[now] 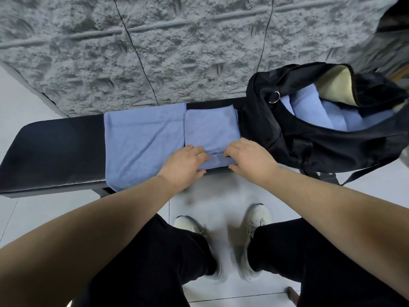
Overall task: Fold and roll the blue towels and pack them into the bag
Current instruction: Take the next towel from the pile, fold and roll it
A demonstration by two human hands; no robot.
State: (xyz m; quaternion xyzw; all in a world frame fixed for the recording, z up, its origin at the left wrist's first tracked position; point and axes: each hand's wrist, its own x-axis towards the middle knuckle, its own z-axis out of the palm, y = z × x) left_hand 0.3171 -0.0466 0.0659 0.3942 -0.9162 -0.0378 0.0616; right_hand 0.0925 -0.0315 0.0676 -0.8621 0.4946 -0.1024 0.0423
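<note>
The folded blue towel [211, 129] lies on the black counter [55, 151], just left of the open black bag [287, 129]. Its near edge is rolled up, and the left hand [184, 161] and right hand [249, 157] pinch that roll side by side. Left of it lies a flat blue towel [141, 140]. Inside the bag sit rolled blue towels [327, 116].

The person has bare forearms [124, 218], black trousers [155, 262] and white lace-up trainers [254, 222].
</note>
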